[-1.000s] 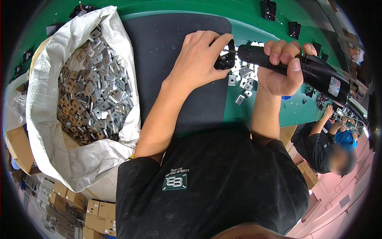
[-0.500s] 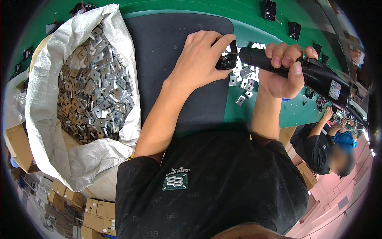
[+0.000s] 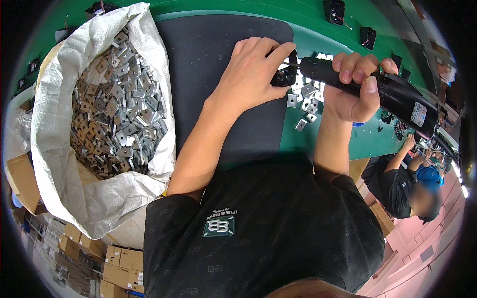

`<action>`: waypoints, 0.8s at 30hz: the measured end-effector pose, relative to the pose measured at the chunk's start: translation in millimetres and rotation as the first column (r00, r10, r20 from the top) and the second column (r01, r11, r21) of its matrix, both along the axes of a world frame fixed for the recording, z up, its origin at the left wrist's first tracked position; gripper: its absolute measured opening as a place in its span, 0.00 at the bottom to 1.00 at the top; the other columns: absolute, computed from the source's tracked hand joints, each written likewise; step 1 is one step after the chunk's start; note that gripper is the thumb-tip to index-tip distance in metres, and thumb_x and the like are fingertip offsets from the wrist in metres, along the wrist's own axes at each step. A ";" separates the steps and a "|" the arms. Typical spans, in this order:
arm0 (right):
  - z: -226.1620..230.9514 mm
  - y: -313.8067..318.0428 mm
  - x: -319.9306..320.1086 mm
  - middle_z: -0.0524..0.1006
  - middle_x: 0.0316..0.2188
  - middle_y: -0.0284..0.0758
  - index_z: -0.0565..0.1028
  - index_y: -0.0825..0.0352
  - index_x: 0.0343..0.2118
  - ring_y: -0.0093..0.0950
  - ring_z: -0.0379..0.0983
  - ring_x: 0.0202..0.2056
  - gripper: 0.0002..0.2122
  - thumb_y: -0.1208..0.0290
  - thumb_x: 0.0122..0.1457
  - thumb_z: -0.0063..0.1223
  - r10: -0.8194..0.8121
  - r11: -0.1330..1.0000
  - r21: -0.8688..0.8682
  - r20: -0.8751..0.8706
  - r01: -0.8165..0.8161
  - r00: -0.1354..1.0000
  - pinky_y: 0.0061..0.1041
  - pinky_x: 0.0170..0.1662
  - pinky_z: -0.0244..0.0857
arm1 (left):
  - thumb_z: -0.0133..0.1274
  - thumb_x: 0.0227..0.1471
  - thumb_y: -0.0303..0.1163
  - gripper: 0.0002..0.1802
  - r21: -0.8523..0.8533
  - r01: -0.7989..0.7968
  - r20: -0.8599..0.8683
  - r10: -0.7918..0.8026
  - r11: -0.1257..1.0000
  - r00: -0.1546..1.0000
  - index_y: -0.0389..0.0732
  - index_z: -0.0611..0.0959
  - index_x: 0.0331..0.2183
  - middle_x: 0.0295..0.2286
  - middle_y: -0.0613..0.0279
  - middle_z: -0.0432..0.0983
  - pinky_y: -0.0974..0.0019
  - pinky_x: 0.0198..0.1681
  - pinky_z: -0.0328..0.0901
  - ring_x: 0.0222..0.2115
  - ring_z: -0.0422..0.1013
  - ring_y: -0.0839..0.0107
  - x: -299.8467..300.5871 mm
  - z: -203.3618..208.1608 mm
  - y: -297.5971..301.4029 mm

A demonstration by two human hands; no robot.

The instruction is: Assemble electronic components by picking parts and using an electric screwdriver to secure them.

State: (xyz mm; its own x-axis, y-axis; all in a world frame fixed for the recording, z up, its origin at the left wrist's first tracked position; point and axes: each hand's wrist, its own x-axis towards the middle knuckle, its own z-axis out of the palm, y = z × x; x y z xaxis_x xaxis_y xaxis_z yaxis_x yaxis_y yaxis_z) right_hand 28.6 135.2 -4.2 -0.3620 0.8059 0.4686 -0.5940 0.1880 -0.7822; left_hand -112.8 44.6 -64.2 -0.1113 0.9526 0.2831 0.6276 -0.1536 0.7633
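Observation:
My left hand [image 3: 257, 69] grips a small black plastic housing [image 3: 287, 75], its open side turned to the right. Wrapped in the fingers of my right hand [image 3: 358, 89] is a black electric screwdriver [image 3: 405, 102], lying nearly level. Its thin bit points left into the housing; the tip is hidden inside. Beneath and beside the tool, small metal plates with holes [image 3: 300, 124] lie scattered on the green table. My left wrist is over a dark grey mat [image 3: 198, 54].
A white woven sack [image 3: 49, 149] full of similar metal plates stands at the left. More black housings [image 3: 336, 11] with wires sit along the far green table [image 3: 278, 10]. At the right another person [image 3: 397, 184] works. Cardboard boxes [image 3: 119, 268] are stacked at the lower left.
Almost nothing differs. The housing and screwdriver appear shifted very slightly to the right, with the bit still at the housing.

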 end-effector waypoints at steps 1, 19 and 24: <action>-0.1 -0.6 -0.9 0.69 0.22 0.34 0.63 0.62 0.46 0.27 0.66 0.21 0.19 0.75 0.50 0.51 0.006 1.000 0.013 0.005 -0.006 1.000 0.32 0.30 0.63 | 0.65 0.27 0.36 0.40 -0.001 0.000 0.000 0.000 1.000 1.000 0.45 0.73 0.48 0.38 0.58 0.70 0.59 0.48 0.56 0.43 0.65 0.58 -0.1 -0.3 0.5; 1.3 6.4 -5.0 0.66 0.20 0.33 0.61 0.61 0.37 0.26 0.65 0.21 0.14 0.80 0.49 0.51 0.169 0.985 0.031 0.020 -0.170 0.985 0.31 0.29 0.63 | 0.64 0.28 0.36 0.35 0.003 -0.012 0.004 0.012 1.000 1.000 0.44 0.75 0.45 0.32 0.60 0.70 0.60 0.46 0.57 0.38 0.66 0.60 0.4 -2.0 4.2; 4.8 1.2 -10.3 0.65 0.20 0.32 0.61 0.61 0.36 0.25 0.64 0.20 0.15 0.82 0.49 0.51 0.215 0.966 0.130 0.085 -0.225 0.973 0.30 0.28 0.63 | 0.63 0.29 0.36 0.34 0.016 -0.002 0.010 0.002 1.000 1.000 0.44 0.76 0.45 0.32 0.60 0.70 0.61 0.46 0.57 0.37 0.66 0.60 -1.2 -3.0 4.0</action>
State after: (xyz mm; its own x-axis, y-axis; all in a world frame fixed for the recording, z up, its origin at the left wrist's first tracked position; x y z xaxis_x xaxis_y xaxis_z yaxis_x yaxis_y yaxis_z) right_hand 18.3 136.4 0.6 -0.5588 0.6322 0.5367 -0.5778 0.1674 -0.7988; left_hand -114.0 48.6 -67.2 -0.1158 0.9479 0.2968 0.6201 -0.1645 0.7671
